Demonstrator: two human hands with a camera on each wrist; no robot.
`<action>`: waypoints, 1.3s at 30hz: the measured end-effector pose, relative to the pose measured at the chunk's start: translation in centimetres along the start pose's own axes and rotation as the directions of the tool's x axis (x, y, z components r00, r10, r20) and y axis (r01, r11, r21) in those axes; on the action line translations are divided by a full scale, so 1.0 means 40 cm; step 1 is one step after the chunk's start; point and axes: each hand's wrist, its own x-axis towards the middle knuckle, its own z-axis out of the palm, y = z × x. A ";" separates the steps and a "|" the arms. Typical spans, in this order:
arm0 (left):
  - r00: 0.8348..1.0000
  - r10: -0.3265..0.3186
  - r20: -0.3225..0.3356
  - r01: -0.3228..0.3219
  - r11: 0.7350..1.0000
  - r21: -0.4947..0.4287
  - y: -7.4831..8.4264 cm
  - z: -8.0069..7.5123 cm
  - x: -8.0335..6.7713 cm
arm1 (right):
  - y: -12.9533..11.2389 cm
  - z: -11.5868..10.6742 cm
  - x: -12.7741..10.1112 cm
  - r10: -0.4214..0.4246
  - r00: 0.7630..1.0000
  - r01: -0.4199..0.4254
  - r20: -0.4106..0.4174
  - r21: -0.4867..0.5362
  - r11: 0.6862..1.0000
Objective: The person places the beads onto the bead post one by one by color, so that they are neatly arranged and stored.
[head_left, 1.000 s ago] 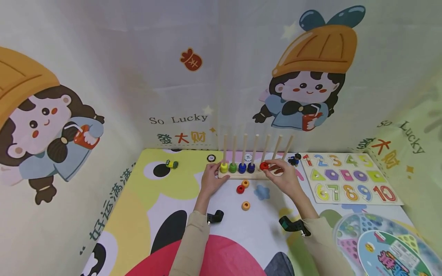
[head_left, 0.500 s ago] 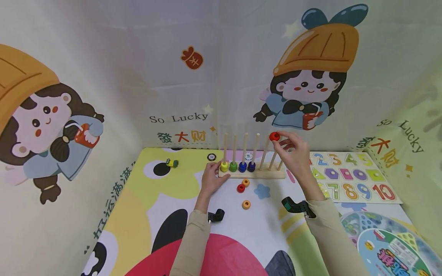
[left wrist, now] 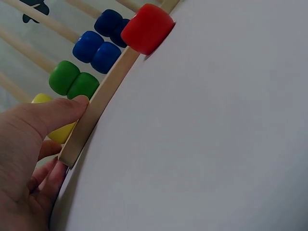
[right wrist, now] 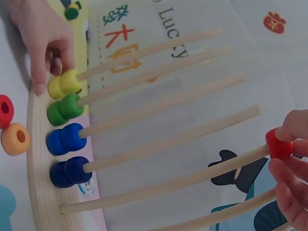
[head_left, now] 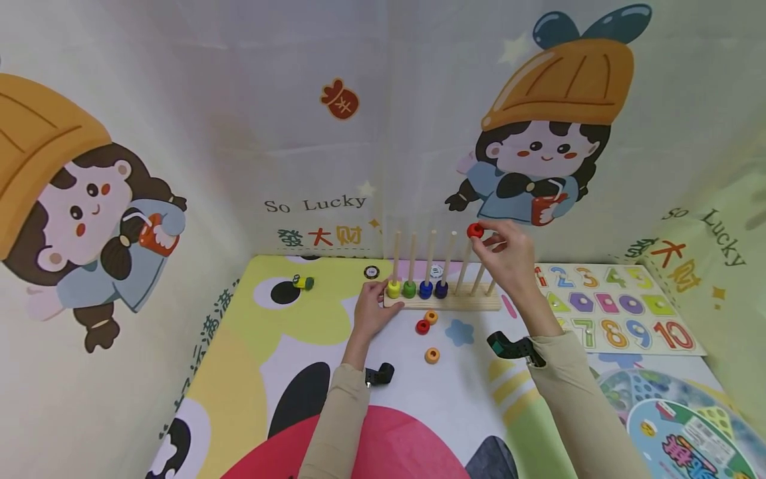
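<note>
My left hand grips the left end of a wooden peg stand, thumb on the front edge in the left wrist view. The first pegs carry paired beads at their bottoms: yellow, green, blue and dark blue. Between thumb and fingers, my right hand pinches a red bead at the top of the fifth peg, which is bare below it. In front of the stand lie a loose red bead and two orange beads, one near, one farther.
Right of the stand lies a number-and-shape puzzle board. A round clear package sits at the front right. At the back left are a small yellow-green toy and a black disc. A printed curtain rises behind the table.
My right hand has raised the red bead from the bottom of the fifth peg to its top. My left hand has stayed at the stand's left end.
</note>
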 end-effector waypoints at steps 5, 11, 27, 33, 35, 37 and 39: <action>1.000 -0.012 -0.001 0.012 1.000 -0.005 0.006 -0.001 -0.003 | 0.000 -0.002 -0.003 -0.010 1.000 0.010 -0.003 -0.005 1.000; 1.000 -0.017 -0.004 0.017 1.000 -0.003 0.004 -0.001 -0.004 | 0.010 -0.005 -0.025 -0.070 0.995 0.076 -0.077 0.074 0.994; 1.000 -0.026 0.002 0.026 0.999 0.023 -0.002 0.004 -0.015 | 0.075 0.094 -0.195 -0.132 0.985 0.117 0.114 0.129 0.985; 1.000 -0.029 0.004 0.029 1.000 0.007 0.003 -0.006 -0.011 | 0.081 0.138 -0.229 -0.059 0.934 0.020 0.352 0.113 0.993; 0.999 -0.029 0.012 0.029 1.000 0.003 0.006 -0.008 -0.007 | 0.080 0.153 -0.240 -0.017 0.905 -0.018 0.425 0.078 0.997; 0.999 -0.028 0.022 0.028 1.000 0.006 0.008 -0.010 -0.003 | 0.077 0.167 -0.251 0.018 0.875 -0.038 0.483 0.030 0.999; 0.999 -0.030 0.032 0.030 1.000 0.005 0.009 -0.010 -0.001 | 0.073 0.180 -0.261 0.048 0.844 -0.043 0.534 -0.022 0.999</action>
